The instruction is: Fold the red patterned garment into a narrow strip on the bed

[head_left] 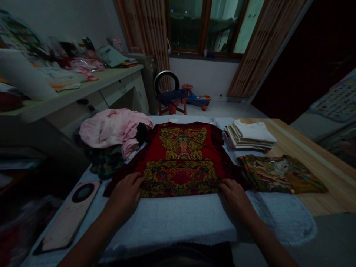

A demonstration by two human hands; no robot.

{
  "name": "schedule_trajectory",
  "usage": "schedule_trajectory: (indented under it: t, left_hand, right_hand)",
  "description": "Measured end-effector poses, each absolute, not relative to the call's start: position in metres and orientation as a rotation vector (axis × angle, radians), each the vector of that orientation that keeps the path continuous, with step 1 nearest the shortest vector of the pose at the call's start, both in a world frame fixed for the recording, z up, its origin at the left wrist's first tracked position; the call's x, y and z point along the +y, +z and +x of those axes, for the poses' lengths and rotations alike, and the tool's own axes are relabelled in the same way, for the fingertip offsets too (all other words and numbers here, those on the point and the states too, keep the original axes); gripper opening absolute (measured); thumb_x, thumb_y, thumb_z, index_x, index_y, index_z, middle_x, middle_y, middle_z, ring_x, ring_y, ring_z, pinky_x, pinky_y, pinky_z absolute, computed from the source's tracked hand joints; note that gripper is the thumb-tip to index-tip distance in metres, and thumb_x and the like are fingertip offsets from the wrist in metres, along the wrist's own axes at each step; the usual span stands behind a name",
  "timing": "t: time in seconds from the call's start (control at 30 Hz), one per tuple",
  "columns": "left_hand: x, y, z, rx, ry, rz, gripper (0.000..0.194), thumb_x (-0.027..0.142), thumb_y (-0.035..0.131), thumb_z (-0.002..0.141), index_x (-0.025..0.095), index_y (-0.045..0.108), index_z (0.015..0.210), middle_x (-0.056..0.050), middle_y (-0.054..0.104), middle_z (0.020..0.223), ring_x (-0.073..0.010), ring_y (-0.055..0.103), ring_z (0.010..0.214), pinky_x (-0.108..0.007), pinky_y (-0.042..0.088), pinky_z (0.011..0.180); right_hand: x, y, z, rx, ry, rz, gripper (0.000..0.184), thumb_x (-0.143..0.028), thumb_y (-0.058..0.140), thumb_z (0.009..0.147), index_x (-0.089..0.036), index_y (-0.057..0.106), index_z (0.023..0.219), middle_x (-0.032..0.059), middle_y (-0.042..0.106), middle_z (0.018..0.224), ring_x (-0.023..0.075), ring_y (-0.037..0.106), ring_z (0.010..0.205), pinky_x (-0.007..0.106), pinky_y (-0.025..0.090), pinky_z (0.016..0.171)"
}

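A red garment with a gold floral pattern [180, 159] lies spread flat on a pale grey quilted pad [167, 222], its dark lace edges showing at the sides. My left hand [124, 196] holds the lower edge of the garment near its left corner. My right hand [235, 196] grips the same edge near the right corner, with the fingers bunched on the cloth. To the right lie a stack of folded pale clothes [249, 136] and a folded green-and-ochre printed garment [280, 174]. Beyond my left hand is a heap of pink and dark cloth [114, 128].
A wooden tabletop [314, 159] runs along the right. A pale board with a round dark hole [68, 217] lies at lower left. A cluttered white desk [83, 87] stands at upper left. A red stool [171, 107] and a ride-on toy [196, 96] stand on the floor beyond.
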State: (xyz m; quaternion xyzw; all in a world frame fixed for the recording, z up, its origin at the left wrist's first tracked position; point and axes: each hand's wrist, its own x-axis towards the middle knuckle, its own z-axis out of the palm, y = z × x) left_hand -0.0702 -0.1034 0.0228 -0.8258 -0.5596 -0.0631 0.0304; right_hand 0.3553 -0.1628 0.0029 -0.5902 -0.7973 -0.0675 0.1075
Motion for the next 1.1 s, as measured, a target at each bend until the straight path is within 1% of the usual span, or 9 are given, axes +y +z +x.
schedule_trajectory:
  t: [0.1,0.2,0.27,0.37,0.53,0.63,0.77,0.97,1.1]
  left_hand:
    - [-0.117,0.026,-0.074,-1.603,-0.155,-2.827,0.045,0.008,0.046,0.074,0.022,0.065,0.111,-0.008,0.063,0.119,-0.0237,0.059,0.109,-0.038,0.048,0.094]
    - [-0.124,0.024,-0.082,-1.602,-0.126,-2.805,0.053,0.005,0.046,0.07,0.024,0.063,0.117,-0.008,0.063,0.122,-0.0245,0.058,0.113,-0.04,0.046,0.096]
    - [-0.124,0.022,-0.085,-1.596,-0.129,-2.762,0.051,0.006,0.046,0.073,0.024,0.064,0.118,-0.008,0.064,0.122,-0.025,0.059,0.113,-0.041,0.046,0.097]
    - [-0.121,0.021,-0.084,-1.575,-0.125,-2.737,0.039,0.011,0.046,0.08,0.023,0.067,0.111,-0.009,0.068,0.114,-0.0252,0.063,0.105,-0.04,0.047,0.092]
    - [-0.121,0.02,-0.08,-1.51,-0.161,-2.682,0.026,0.015,0.044,0.086,0.02,0.068,0.096,-0.01,0.07,0.104,-0.0254,0.065,0.095,-0.039,0.05,0.083]
    - [-0.123,0.017,-0.081,-1.534,-0.26,-2.613,0.024,0.019,0.044,0.088,0.021,0.066,0.099,-0.009,0.07,0.106,-0.0249,0.065,0.094,-0.037,0.052,0.08]
    - [-0.125,0.013,-0.083,-1.68,-0.425,-2.519,0.028,0.026,0.038,0.093,0.021,0.06,0.109,-0.008,0.07,0.112,-0.0207,0.069,0.09,-0.031,0.054,0.073]
    - [-0.118,0.01,-0.078,-1.784,-0.642,-2.528,0.029,0.031,0.034,0.096,0.019,0.057,0.11,-0.009,0.07,0.108,-0.0206,0.069,0.095,-0.031,0.055,0.082]
    - [-0.113,0.008,-0.079,-1.736,-0.661,-2.521,0.028,0.026,0.037,0.092,0.018,0.057,0.11,-0.011,0.069,0.107,-0.0232,0.067,0.099,-0.035,0.052,0.09]
  right_hand:
    - [-0.163,0.004,0.358,-2.377,-0.209,-1.75,0.034,-0.003,0.05,0.081,-0.02,0.066,0.104,0.0067,0.064,0.101,0.0207,0.054,0.088,0.032,0.039,0.076]
    - [-0.162,0.005,0.36,-2.387,-0.218,-1.75,0.032,-0.002,0.05,0.082,-0.019,0.067,0.103,0.0068,0.065,0.101,0.0208,0.053,0.088,0.032,0.038,0.077]
    - [-0.16,0.006,0.36,-2.386,-0.225,-1.75,0.028,-0.003,0.05,0.082,-0.019,0.067,0.098,0.0072,0.065,0.099,0.0207,0.053,0.088,0.032,0.037,0.077]
    - [-0.157,0.01,0.359,-2.376,-0.23,-1.734,0.023,-0.005,0.05,0.083,-0.018,0.066,0.091,0.0074,0.064,0.094,0.0207,0.052,0.086,0.032,0.037,0.076]
    - [-0.155,0.01,0.359,-2.316,-0.178,-1.749,0.022,-0.005,0.048,0.083,-0.017,0.063,0.092,0.0068,0.061,0.091,0.0206,0.05,0.085,0.031,0.037,0.077]
    - [-0.154,0.006,0.359,-2.273,-0.189,-1.767,0.02,-0.005,0.046,0.083,-0.016,0.061,0.091,0.0072,0.059,0.088,0.021,0.048,0.084,0.032,0.037,0.078]
    - [-0.154,0.007,0.358,-2.289,-0.198,-1.794,0.016,-0.009,0.048,0.083,-0.017,0.06,0.091,0.0076,0.057,0.089,0.0219,0.047,0.085,0.033,0.035,0.078]
    - [-0.154,0.015,0.358,-2.329,-0.137,-1.757,0.011,-0.02,0.054,0.085,-0.019,0.06,0.094,0.007,0.057,0.095,0.0223,0.048,0.09,0.033,0.035,0.079]
    - [-0.15,0.011,0.362,-2.349,-0.21,-1.798,0.017,-0.012,0.052,0.085,-0.019,0.064,0.095,0.0069,0.06,0.094,0.0217,0.049,0.088,0.033,0.035,0.077]
